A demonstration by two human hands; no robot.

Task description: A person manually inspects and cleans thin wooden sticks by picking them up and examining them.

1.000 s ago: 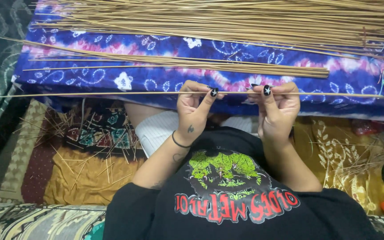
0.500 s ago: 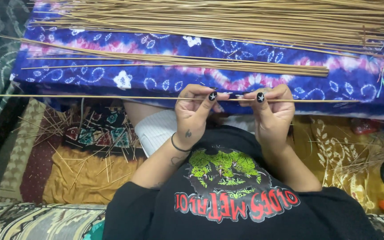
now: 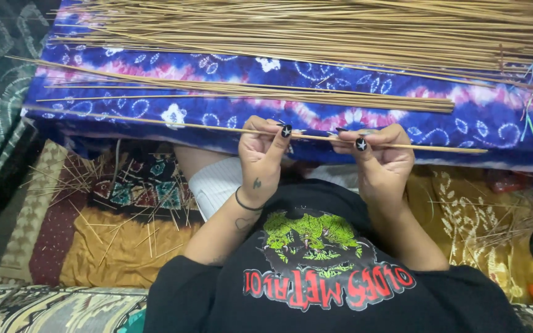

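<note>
Tan reed stick (image 3: 155,123), pinched by our left hand (image 3: 265,154) and right hand (image 3: 374,157), now tilts, its left end higher over the blue cloth's (image 3: 155,68) near edge.

No packages, labels, signs (or screens).

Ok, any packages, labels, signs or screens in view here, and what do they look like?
No packages, signs or screens.
Shirt print: on the black shirt at bottom centre, a green picture above a curved row of red letters.
</note>
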